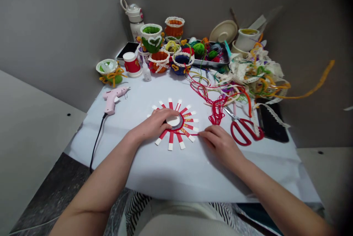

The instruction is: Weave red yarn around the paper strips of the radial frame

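A paper cup cut into strips [171, 138] lies splayed like a sunburst on the white table, its strips red with white ends. My left hand [157, 121] presses on it from the left, fingers bent over its round base and thumb at the lower side. Red yarn [190, 134] runs round the centre among the strips and out to the right. There my right hand [219, 139] pinches the strand between closed fingertips, just beyond the strip ends. A loose red yarn bundle [216, 113] lies behind my right hand and trails toward the back.
Red-handled scissors [242, 131] and a black phone [273, 120] lie right. At left are a pink glue gun [110, 100] with its cord, and a small glue bottle [146, 72]. Yarn-covered cups [160, 61], a yarn tray [220, 61] and lace scraps [248, 68] fill the back.
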`<control>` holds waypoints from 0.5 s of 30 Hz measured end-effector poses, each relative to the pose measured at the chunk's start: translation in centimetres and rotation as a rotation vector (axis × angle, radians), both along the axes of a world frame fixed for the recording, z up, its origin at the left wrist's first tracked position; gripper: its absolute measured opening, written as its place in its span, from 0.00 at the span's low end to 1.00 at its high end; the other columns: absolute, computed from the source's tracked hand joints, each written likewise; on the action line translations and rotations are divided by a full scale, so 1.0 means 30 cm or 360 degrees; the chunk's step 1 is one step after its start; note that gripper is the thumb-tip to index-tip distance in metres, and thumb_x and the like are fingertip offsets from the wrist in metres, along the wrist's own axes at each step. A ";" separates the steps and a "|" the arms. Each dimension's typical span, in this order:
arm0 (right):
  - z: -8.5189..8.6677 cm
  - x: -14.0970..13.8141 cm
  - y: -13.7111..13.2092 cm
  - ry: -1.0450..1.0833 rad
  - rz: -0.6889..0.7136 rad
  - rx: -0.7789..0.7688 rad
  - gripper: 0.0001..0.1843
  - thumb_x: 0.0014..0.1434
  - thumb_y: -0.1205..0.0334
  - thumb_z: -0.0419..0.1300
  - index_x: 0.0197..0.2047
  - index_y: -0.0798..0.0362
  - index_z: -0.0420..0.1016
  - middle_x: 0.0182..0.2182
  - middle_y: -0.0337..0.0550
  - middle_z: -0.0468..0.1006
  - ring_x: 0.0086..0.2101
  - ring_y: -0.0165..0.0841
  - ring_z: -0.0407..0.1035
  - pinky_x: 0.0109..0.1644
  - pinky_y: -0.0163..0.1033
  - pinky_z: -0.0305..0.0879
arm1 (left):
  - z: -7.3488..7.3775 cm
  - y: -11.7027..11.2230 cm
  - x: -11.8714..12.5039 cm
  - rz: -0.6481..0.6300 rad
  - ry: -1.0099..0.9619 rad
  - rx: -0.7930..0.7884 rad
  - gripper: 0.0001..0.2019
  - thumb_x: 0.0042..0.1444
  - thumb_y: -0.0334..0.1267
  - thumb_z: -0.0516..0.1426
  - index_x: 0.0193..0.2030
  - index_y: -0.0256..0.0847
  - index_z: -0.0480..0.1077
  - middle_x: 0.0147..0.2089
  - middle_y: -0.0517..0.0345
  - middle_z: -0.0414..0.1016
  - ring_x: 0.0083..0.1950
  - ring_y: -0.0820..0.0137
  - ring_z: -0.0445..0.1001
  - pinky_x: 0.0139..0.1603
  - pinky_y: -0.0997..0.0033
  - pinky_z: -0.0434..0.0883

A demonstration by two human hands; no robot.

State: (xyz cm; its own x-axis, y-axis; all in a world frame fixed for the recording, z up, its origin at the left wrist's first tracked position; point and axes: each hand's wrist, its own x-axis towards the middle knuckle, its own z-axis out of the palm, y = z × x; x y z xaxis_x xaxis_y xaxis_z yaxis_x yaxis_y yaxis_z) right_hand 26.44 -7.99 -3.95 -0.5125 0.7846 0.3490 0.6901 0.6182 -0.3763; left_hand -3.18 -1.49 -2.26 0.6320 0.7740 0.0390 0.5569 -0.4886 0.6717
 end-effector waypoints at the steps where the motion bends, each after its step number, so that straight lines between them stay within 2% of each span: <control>1: 0.006 -0.002 0.032 0.0034 -0.0008 -0.0054 0.13 0.71 0.66 0.54 0.44 0.51 0.81 0.36 0.50 0.78 0.37 0.40 0.72 0.40 0.45 0.71 | -0.002 0.001 0.000 -0.0003 -0.0003 -0.0001 0.25 0.61 0.28 0.55 0.65 0.49 0.66 0.67 0.52 0.72 0.67 0.58 0.69 0.68 0.46 0.64; 4: 0.014 -0.021 0.128 0.0142 -0.0020 -0.0225 0.09 0.69 0.62 0.58 0.39 0.51 0.81 0.35 0.47 0.78 0.36 0.39 0.73 0.39 0.44 0.69 | -0.007 0.004 -0.001 -0.0028 -0.0045 0.0012 0.26 0.60 0.27 0.55 0.64 0.50 0.66 0.66 0.53 0.72 0.67 0.59 0.70 0.68 0.47 0.66; 6: 0.008 -0.041 0.174 0.0224 -0.0105 -0.0274 0.09 0.68 0.62 0.60 0.37 0.51 0.79 0.34 0.46 0.78 0.36 0.39 0.73 0.38 0.43 0.68 | -0.007 0.006 -0.001 -0.0034 -0.0075 0.0015 0.26 0.60 0.26 0.55 0.63 0.50 0.66 0.65 0.53 0.73 0.66 0.60 0.70 0.67 0.49 0.68; 10: -0.018 -0.076 0.200 0.0285 -0.0227 -0.0277 0.07 0.66 0.65 0.59 0.36 0.51 0.77 0.33 0.45 0.77 0.36 0.39 0.73 0.39 0.43 0.67 | -0.001 0.003 -0.003 -0.0046 -0.0077 0.0020 0.26 0.60 0.24 0.55 0.63 0.47 0.66 0.64 0.51 0.74 0.66 0.60 0.70 0.67 0.51 0.68; 12: -0.028 -0.081 0.195 0.0292 -0.0228 -0.0285 0.06 0.66 0.64 0.59 0.36 0.51 0.77 0.33 0.45 0.76 0.36 0.39 0.72 0.39 0.43 0.67 | 0.002 -0.003 -0.001 -0.0079 -0.0092 0.0045 0.24 0.62 0.27 0.57 0.64 0.48 0.65 0.66 0.51 0.72 0.67 0.60 0.69 0.68 0.50 0.66; 15: -0.034 -0.081 0.189 0.0298 -0.0227 -0.0288 0.06 0.67 0.64 0.59 0.37 0.51 0.76 0.34 0.44 0.76 0.36 0.39 0.72 0.39 0.43 0.67 | 0.004 -0.014 0.015 -0.0027 -0.0091 0.0112 0.23 0.64 0.38 0.62 0.64 0.48 0.65 0.70 0.46 0.66 0.71 0.55 0.63 0.70 0.46 0.63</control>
State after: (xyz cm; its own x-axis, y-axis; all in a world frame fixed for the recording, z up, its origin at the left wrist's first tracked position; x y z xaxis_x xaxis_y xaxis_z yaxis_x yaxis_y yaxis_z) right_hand 24.00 -2.32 -4.98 -0.3327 0.9021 0.2748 0.6733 0.4313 -0.6006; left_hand -2.73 -1.91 -2.15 0.6403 0.7572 0.1292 0.5100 -0.5448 0.6657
